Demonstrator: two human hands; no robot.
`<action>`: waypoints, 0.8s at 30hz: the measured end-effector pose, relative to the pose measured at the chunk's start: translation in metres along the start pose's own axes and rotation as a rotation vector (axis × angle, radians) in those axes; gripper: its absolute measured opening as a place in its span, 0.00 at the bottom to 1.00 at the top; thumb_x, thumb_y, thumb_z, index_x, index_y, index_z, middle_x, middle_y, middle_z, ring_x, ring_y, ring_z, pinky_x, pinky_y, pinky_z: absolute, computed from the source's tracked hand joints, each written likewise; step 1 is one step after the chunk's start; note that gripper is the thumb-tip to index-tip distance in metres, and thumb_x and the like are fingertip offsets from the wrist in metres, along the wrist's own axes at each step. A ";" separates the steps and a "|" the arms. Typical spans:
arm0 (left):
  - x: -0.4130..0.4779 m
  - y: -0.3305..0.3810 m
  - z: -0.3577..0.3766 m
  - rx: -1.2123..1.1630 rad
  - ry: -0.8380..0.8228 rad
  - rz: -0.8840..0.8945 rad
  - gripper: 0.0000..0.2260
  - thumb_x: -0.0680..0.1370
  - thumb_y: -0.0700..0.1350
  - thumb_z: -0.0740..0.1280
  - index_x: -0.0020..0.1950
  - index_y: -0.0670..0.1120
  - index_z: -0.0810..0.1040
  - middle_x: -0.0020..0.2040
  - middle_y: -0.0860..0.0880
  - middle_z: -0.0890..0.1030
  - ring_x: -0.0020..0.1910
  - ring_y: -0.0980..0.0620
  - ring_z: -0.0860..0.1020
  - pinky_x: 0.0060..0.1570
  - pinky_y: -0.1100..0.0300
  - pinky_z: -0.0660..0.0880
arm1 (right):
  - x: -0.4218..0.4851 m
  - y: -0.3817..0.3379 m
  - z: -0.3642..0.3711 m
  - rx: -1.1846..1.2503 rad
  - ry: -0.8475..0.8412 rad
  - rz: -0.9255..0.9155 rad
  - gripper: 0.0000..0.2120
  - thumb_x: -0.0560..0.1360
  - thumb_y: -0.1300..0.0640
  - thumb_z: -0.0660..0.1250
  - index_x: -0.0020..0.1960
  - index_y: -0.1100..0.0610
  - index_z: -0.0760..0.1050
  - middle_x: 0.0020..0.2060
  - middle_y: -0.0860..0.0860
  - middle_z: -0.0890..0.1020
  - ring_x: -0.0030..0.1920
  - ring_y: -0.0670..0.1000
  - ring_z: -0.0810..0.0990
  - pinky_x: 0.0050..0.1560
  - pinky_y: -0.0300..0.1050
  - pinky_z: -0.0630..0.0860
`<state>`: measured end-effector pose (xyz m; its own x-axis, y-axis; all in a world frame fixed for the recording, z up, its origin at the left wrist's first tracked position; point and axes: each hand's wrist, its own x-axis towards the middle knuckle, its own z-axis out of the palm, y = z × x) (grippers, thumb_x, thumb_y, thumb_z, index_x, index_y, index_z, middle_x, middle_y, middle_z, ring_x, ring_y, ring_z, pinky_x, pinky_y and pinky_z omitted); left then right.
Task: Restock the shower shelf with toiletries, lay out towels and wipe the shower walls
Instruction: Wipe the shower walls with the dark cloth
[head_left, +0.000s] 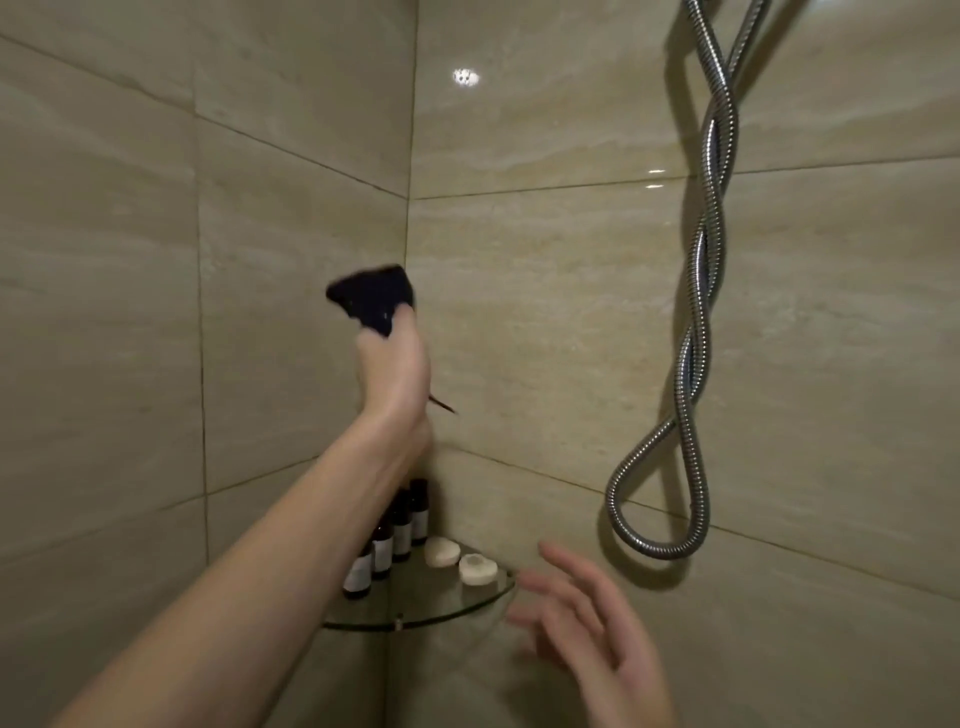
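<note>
The left hand (392, 371) is reaching up into the corner of the shower, well above the glass corner shelf (415, 610), with its fingers curled tight around a dark cloth (371, 296). The bunched cloth is sticking out above the fist, close against the tiled walls (545, 322) at the corner seam; whether it is actually touching the tile cannot be told. A thin dark strand is poking out beside the wrist, too small to identify.

The right hand (587, 618) is hanging just to the right of the shelf, palm turned inward, fingers spread loosely apart and holding nothing. Its fingertips (550, 552) are lying near the shelf's front right edge without clearly touching it; the hand is blurred.

On the shelf, a row of small dark bottles (395, 525) is standing upright along the left wall, partly hidden behind the left forearm. Each is wearing a pale label, but the print is too small and soft to read, and no brand can be made out. Toward the shelf's right side, two round pale soaps (460, 560) are lying side by side, the nearer one showing a faint stamped centre that is not legible.

Above and to the right of the shelf, a twisted metal shower hose (696, 332) is hanging in a loop against the wall.
</note>
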<state>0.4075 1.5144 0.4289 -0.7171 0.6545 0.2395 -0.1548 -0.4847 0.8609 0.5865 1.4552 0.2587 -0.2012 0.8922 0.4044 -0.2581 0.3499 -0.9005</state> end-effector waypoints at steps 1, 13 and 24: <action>0.017 0.000 0.010 0.078 0.025 0.117 0.15 0.83 0.52 0.60 0.67 0.46 0.71 0.49 0.53 0.76 0.54 0.49 0.76 0.59 0.54 0.72 | -0.002 0.008 -0.004 0.016 -0.059 0.028 0.36 0.57 0.42 0.83 0.60 0.55 0.78 0.48 0.57 0.87 0.44 0.58 0.87 0.42 0.39 0.81; 0.014 -0.138 0.081 0.557 0.003 0.220 0.33 0.83 0.63 0.48 0.83 0.47 0.46 0.82 0.50 0.39 0.81 0.50 0.38 0.79 0.48 0.39 | 0.006 0.041 -0.039 0.352 -0.508 0.056 0.27 0.84 0.47 0.54 0.72 0.67 0.70 0.68 0.64 0.75 0.72 0.57 0.71 0.74 0.46 0.62; -0.131 -0.225 0.065 0.557 -0.323 0.633 0.41 0.82 0.57 0.58 0.74 0.60 0.22 0.81 0.48 0.37 0.81 0.50 0.37 0.79 0.47 0.41 | -0.062 0.053 -0.104 0.841 -0.208 0.026 0.31 0.82 0.45 0.51 0.79 0.62 0.56 0.71 0.63 0.67 0.66 0.62 0.69 0.68 0.57 0.63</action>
<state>0.5805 1.5755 0.2325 -0.3172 0.5325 0.7847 0.6156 -0.5138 0.5976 0.6832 1.4479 0.1692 -0.3639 0.7979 0.4805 -0.8477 -0.0700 -0.5258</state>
